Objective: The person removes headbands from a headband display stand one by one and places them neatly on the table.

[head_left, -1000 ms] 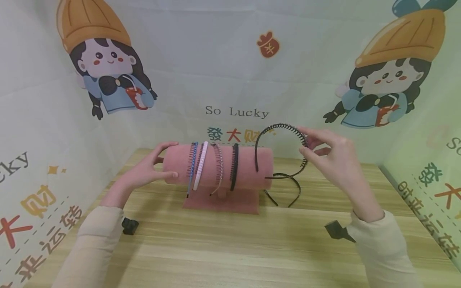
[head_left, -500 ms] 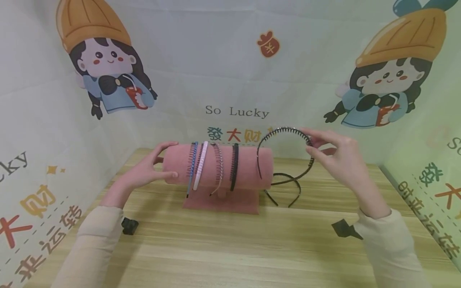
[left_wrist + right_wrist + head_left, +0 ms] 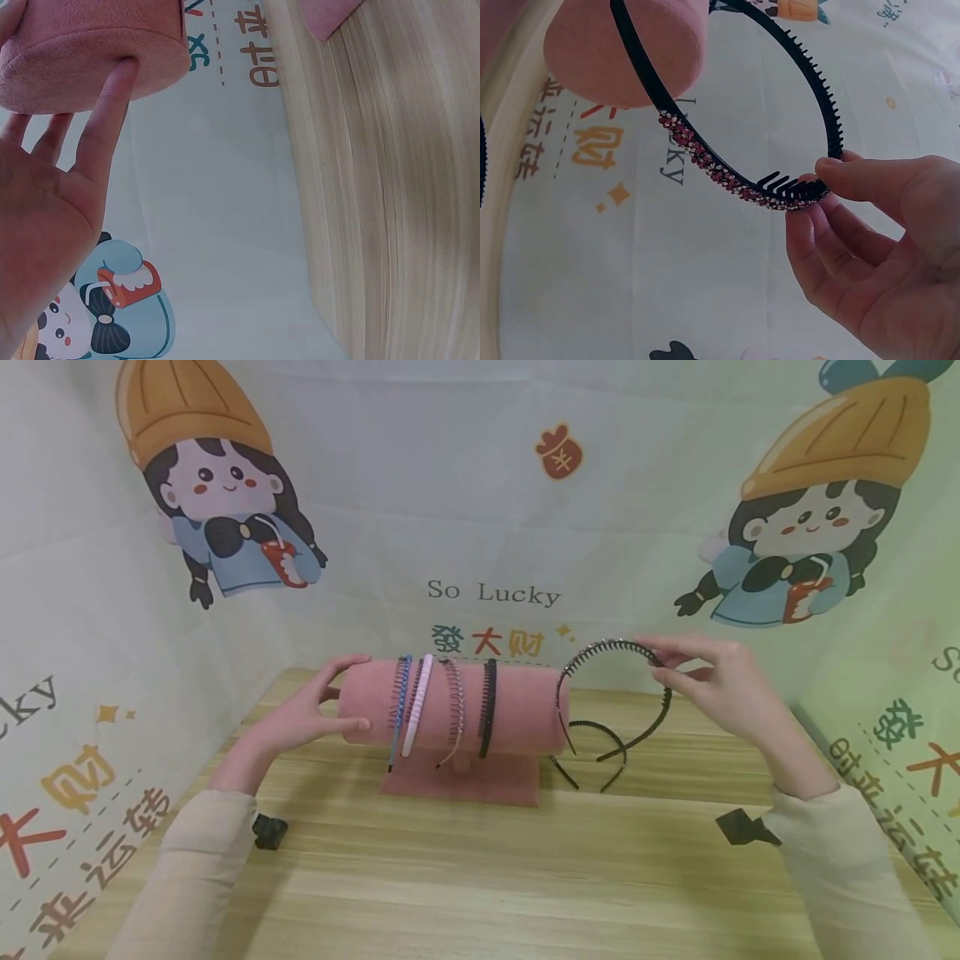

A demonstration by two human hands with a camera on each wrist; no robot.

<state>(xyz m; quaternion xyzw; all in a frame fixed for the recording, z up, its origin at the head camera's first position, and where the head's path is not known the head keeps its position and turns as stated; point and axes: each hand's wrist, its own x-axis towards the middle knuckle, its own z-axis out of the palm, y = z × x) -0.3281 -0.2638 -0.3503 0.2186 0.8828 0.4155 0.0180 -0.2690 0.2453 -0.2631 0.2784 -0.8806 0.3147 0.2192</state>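
Observation:
My right hand (image 3: 723, 689) pinches a black toothed headband (image 3: 607, 644) by its side, between thumb and fingertips. Pink and clear rhinestones line its outer edge in the right wrist view. The headband hangs at the right end of a pink plush roll stand (image 3: 525, 714), its near tip overlapping that end in the head view. My left hand (image 3: 300, 714) holds the stand's left end, thumb in front and fingers on top and behind. Round the roll sit a blue headband (image 3: 401, 706), a white one (image 3: 417, 706), a pale beaded one (image 3: 457, 706) and a black one (image 3: 489, 706).
Another black headband (image 3: 624, 756) lies on the wooden table (image 3: 480, 877), by the right of the stand's base (image 3: 457, 785). A printed cloth backdrop (image 3: 390, 510) encloses the back and sides. Black camera mounts (image 3: 270, 832) stick out from the wrists.
My right hand has moved right and slightly down with the rhinestone headband, drawing it off from in front of the roll toward its right end. My left hand and the stand keep still.

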